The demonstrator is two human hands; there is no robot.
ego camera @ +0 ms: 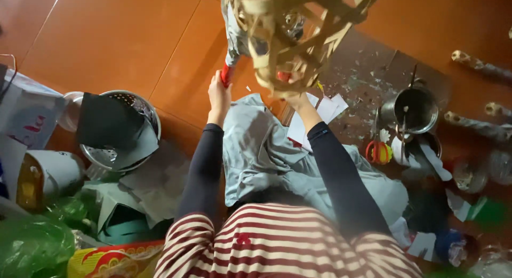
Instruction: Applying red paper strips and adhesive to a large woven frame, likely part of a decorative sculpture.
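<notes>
Both hands up: my L hand [218, 94] clamps red handle [226, 74], R hand [298, 101] fingers closed on woven bamboo frame [290, 33] bottom, above gray cloth [266, 150]; mid-assembly, steady frame.

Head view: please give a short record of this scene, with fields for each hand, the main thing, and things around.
left hand: raised, grips a red handle
right hand: raised, under the woven frame, touching it
frame: open lattice of pale strips, held above the floor
lap: grey cloth
left side: metal colander, green bags
right side: steel pot, paper scraps
floor: orange tiles
</notes>
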